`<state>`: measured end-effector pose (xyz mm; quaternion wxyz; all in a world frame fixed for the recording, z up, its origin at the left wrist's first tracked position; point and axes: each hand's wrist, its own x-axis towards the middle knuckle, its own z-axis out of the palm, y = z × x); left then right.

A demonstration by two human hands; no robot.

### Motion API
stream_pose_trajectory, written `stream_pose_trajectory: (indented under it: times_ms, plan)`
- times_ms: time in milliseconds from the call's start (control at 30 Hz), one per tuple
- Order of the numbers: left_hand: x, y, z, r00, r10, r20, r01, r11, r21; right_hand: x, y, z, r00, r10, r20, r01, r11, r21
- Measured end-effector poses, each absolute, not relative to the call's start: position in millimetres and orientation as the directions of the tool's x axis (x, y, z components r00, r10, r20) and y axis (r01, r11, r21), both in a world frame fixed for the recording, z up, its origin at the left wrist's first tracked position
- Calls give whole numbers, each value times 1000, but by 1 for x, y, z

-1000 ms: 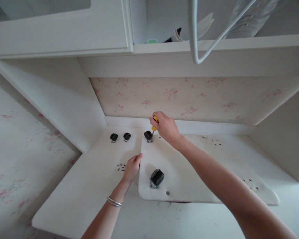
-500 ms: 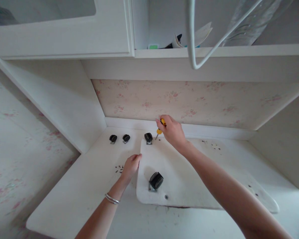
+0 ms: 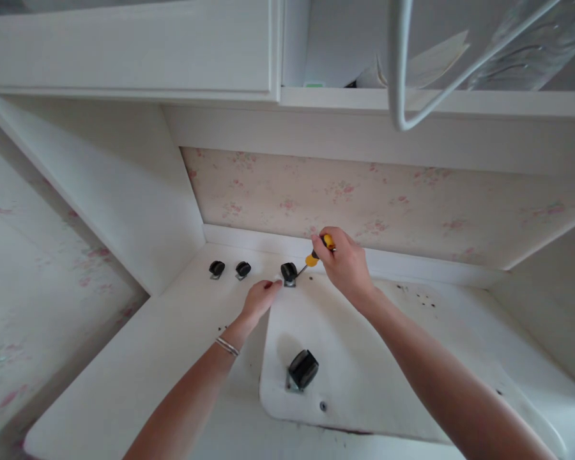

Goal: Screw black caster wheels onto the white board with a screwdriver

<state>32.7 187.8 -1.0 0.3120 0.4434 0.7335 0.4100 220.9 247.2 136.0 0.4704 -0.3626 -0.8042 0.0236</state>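
A white board with rounded corners lies on the white desktop, a black caster with a metal plate at its far left corner. My right hand is closed around a screwdriver with a yellow and black handle. Its shaft slants down left, the tip at the right side of that caster's plate. Fingers pinched together, my left hand grips the board's far left corner, close beside the caster. Nearer to me, a second black caster stands on the board.
Two loose black casters, one at the left and one beside it, rest on the desktop. Small screws lie partly behind my left wrist. Overhead are a white cabinet and a hanging white cable.
My left hand has slid up along the board's edge to the corner caster. The screwdriver tip has come left to the caster plate and tilts more. The view has shifted slightly.
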Motion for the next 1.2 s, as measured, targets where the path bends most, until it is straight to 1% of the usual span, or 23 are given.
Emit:
stream_pose_trajectory:
  times_ms: [200, 433, 633, 800, 1033, 1200]
  plan:
    - [33, 204, -10, -438, 890, -131, 355, 304, 884, 216, 256, 138, -290, 600, 746, 561, 738, -376]
    - [35, 205, -14, -450, 872, -192, 233, 323, 917, 212, 269, 131, -288, 618, 732, 601, 711, -364]
    - [34, 207, -13, -443, 863, -244, 168, 347, 923, 212, 277, 125, -293, 651, 700, 597, 696, -398]
    - [36, 207, -10, -454, 851, -264, 135, 359, 923, 212, 278, 125, -281, 651, 705, 579, 701, -416]
    - [35, 208, -14, -428, 849, -310, 69, 373, 925, 218, 278, 126, -268, 684, 679, 584, 676, -450]
    - [35, 208, -14, -416, 846, -335, 37, 384, 923, 218, 281, 124, -261, 678, 687, 560, 686, -464]
